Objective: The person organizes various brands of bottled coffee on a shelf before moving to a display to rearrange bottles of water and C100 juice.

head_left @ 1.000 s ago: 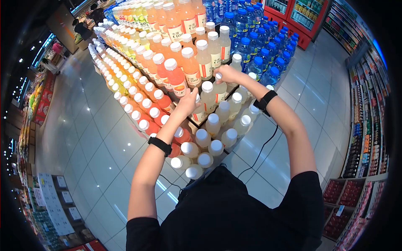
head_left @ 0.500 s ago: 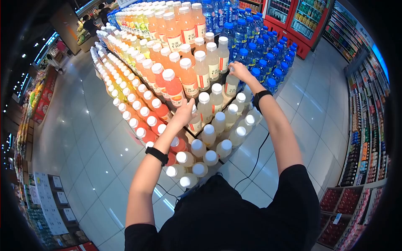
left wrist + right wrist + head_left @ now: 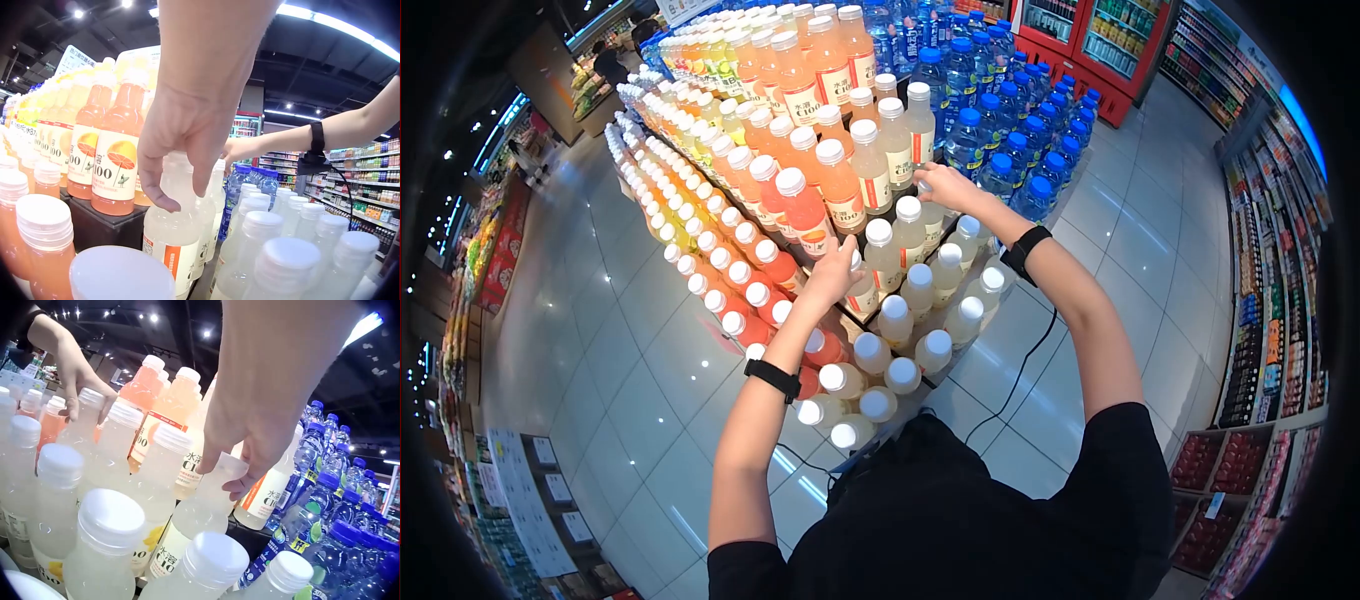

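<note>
My left hand grips the neck of a cloudy white drink bottle at the near corner of the raised tier. In the left wrist view its thumb and fingers come down round the cap and shoulder. Farther along the same row, my right hand pinches the capped neck of another cloudy drink bottle, whose label shows in the right wrist view. Two cloudy bottles stand upright between my hands. Behind them, orange bottles and more cloudy ones stand on a higher black step.
Lower rows of white-capped cloudy bottles lie between my body and the raised tier. Red and orange bottles flank the left side, blue-capped bottles the far right. A red drinks fridge and stocked shelves stand beyond the tiled floor.
My right hand let go of one cloudy bottle, took hold of the one farther along, and drew it left, closer to the row. My left hand keeps its grip.
</note>
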`<act>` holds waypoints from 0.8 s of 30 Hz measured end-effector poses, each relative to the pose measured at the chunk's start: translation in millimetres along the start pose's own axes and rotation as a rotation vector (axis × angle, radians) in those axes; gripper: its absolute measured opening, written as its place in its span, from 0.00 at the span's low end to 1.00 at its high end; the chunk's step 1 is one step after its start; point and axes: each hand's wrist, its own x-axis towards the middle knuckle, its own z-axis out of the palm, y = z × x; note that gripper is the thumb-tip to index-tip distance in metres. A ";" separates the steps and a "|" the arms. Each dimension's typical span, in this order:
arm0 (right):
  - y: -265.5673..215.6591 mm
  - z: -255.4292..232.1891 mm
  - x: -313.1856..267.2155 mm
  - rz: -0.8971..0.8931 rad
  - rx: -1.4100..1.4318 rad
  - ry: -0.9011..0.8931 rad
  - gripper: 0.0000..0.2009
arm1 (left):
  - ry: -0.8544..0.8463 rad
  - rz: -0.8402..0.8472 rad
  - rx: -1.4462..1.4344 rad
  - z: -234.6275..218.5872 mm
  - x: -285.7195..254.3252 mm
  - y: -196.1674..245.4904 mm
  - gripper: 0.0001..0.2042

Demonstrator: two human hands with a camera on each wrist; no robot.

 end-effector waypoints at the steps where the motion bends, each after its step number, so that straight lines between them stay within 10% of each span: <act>1: -0.3 -0.5 -0.5 0.008 -0.010 -0.009 0.19 | 0.002 0.005 -0.006 -0.2 -0.5 -0.2 0.24; 19: -62.3 -56.5 96.7 -0.078 0.073 0.178 0.18 | -0.035 -0.052 0.015 -1.9 0.4 1.1 0.25; 24: -65.8 -136.6 77.2 -0.205 0.028 0.407 0.19 | -0.023 -0.048 0.024 -1.4 0.1 0.9 0.25</act>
